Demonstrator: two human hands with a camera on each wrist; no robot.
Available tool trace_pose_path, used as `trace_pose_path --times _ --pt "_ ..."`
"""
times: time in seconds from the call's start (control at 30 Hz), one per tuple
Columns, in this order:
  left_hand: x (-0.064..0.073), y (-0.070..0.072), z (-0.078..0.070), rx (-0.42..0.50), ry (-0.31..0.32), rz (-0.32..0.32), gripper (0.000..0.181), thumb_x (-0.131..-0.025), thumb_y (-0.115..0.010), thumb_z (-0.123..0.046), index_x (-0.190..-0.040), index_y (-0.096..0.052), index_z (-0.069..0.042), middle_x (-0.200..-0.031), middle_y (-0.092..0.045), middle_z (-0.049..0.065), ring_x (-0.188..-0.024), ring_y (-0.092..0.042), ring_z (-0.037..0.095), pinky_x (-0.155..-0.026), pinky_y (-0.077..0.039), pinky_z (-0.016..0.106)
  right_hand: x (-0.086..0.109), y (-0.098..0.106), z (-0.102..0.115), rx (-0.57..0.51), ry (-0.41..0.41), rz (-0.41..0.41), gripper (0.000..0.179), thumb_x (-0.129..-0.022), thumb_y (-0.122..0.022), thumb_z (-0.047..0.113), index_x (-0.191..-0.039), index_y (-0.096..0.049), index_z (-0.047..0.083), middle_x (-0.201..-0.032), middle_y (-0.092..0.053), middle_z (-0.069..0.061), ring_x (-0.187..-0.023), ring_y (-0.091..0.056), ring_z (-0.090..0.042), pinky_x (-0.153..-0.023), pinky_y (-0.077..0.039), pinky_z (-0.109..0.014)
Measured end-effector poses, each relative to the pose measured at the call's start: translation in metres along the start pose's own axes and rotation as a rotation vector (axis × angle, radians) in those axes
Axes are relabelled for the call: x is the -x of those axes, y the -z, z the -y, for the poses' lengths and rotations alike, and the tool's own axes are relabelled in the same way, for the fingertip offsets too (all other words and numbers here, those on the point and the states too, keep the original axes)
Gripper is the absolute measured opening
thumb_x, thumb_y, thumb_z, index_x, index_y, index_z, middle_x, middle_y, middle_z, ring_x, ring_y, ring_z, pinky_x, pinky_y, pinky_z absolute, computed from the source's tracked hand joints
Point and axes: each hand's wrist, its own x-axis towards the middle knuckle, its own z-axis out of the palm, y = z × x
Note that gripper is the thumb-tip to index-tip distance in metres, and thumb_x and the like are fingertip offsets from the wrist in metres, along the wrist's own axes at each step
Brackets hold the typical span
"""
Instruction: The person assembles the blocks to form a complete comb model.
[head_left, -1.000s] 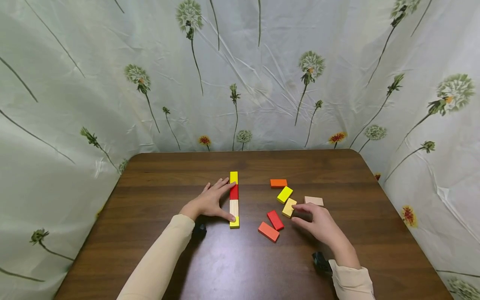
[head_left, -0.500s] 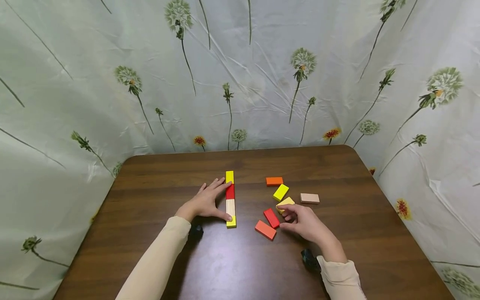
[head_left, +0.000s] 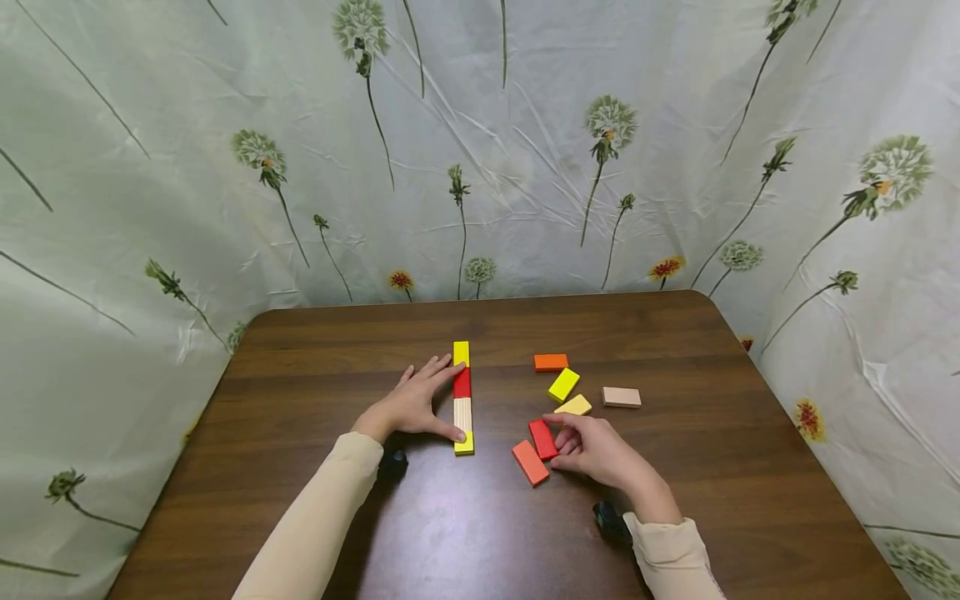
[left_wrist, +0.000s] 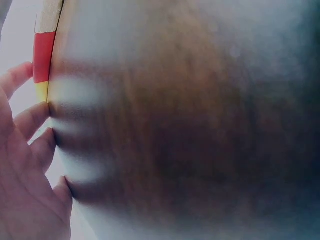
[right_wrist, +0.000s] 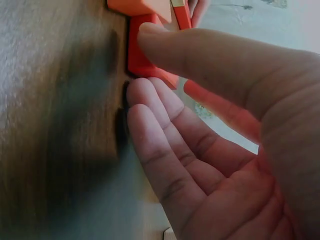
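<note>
Head view: on the table (head_left: 337, 333), the right hand (head_left: 603, 454) curls thumb and index finger round the loose red block (head_left: 541, 438), beside a salmon block (head_left: 530, 463). Left of the loose red block, the left hand (head_left: 411, 407) rests spread fingers against a row of blocks (head_left: 462, 408). Left wrist view: those fingers stand apart. Right wrist view: thumb over the loose red block; grip firmness is unclear.
</note>
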Motion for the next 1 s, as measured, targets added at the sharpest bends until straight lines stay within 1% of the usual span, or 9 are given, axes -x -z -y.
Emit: trace_pose_path --times 0.13,0.27,0.37,0.43,0.6,0.8,1.0 --pt "0.0000 -0.0001 0.0002 -0.004 -0.001 -0.001 0.123 -0.072 -0.090 -0.070 -0.170 -0.033 -0.022 -0.182 -0.018 0.011 -0.169 -0.013 0.037 -0.132 -0.007 0.071 -0.0024 -0.0015 0.0006 0.005 -0.005 0.006 0.065 -0.083 -0.090 0.001 -0.142 -0.063 -0.005 -0.087 -0.069 -0.004 -0.075 -0.062 -0.005 -0.067 -0.055 -0.018" --pt "0.0008 -0.0004 0.0008 -0.008 0.002 -0.001 0.124 -0.072 -0.091 -0.069 -0.171 -0.033 -0.022 -0.181 -0.018 0.011 -0.169 -0.013 0.037 -0.132 -0.007 0.071 -0.0058 -0.0026 0.0004 0.000 -0.057 0.020 0.070 -0.083 -0.089 0.001 -0.147 -0.060 -0.004 -0.087 -0.067 -0.003 -0.076 -0.061 -0.008 -0.067 -0.054 -0.018" --pt "0.0013 -0.0007 0.0010 -0.007 -0.001 -0.003 0.124 -0.071 -0.091 -0.068 -0.171 -0.033 -0.022 -0.181 -0.018 0.011 -0.169 -0.014 0.038 -0.132 -0.007 0.072 -0.0078 -0.0032 0.0000 0.000 -0.094 0.026 0.070 -0.084 -0.089 0.000 -0.147 -0.060 -0.004 -0.086 -0.066 -0.002 -0.076 -0.061 -0.010 -0.067 -0.053 -0.018" --pt "0.0012 -0.0008 0.0010 -0.004 -0.005 -0.003 0.124 -0.071 -0.091 -0.069 -0.171 -0.033 -0.022 -0.181 -0.019 0.012 -0.169 -0.014 0.039 -0.131 -0.007 0.072 -0.0086 -0.0033 -0.0008 0.004 -0.100 0.028 0.068 -0.083 -0.088 0.000 -0.146 -0.061 -0.004 -0.085 -0.065 -0.002 -0.075 -0.061 -0.011 -0.067 -0.053 -0.018" --pt "0.0000 -0.0021 0.0031 -0.009 -0.004 0.005 0.125 -0.072 -0.089 -0.071 -0.171 -0.031 -0.023 -0.182 -0.018 0.011 -0.169 -0.012 0.038 -0.132 -0.007 0.071 -0.0097 -0.0037 -0.0028 0.016 -0.079 0.018 0.064 -0.083 -0.089 0.001 -0.141 -0.064 -0.004 -0.084 -0.066 0.000 -0.073 -0.061 -0.009 -0.067 -0.053 -0.018" --pt "0.0001 -0.0013 0.0033 0.001 -0.006 0.000 0.125 -0.071 -0.090 -0.070 -0.171 -0.032 -0.022 -0.181 -0.019 0.013 -0.169 -0.014 0.040 -0.131 -0.007 0.073 -0.0078 -0.0035 -0.0062 0.019 -0.018 -0.010 0.059 -0.083 -0.091 0.007 -0.136 -0.067 -0.004 -0.086 -0.068 -0.001 -0.072 -0.061 -0.004 -0.067 -0.055 -0.018" --pt "0.0011 0.0005 0.0014 0.012 -0.004 -0.005 0.124 -0.072 -0.092 -0.067 -0.171 -0.033 -0.023 -0.181 -0.020 0.013 -0.169 -0.014 0.040 -0.131 -0.007 0.073 -0.0044 0.0005 -0.0068 0.018 -0.029 -0.061 0.059 -0.083 -0.092 0.011 -0.135 -0.067 -0.004 -0.089 -0.069 -0.001 -0.075 -0.063 -0.004 -0.071 -0.058 -0.018"
